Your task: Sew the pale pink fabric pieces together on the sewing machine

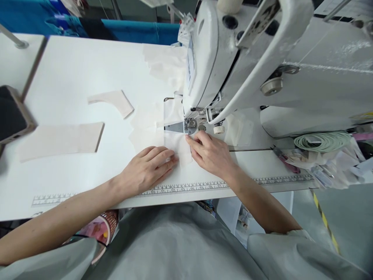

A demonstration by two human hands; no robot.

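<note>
On my feed, the pale fabric piece (184,149) lies just in front of the sewing machine's (202,50) needle area. I see the left hand (150,167) laid flat on it, fingers together; the right hand (210,152) curls at its edge, pinching or not, I cannot tell. Left of the machine lie a curved panel (113,101) and a longer panel (62,140).

The white sewing table (67,74) carries a white sewing machine (201,50). A ruler scale (204,187) runs along the front edge. Sheer pale fabric (185,151) lies flat at the needle area. To its left lie a curved fabric piece (115,101) and, nearer the front edge, a long fabric piece (61,140). Pink-handled snips (285,159) lie right of the machine, beside a heap of scraps (329,167).
</note>
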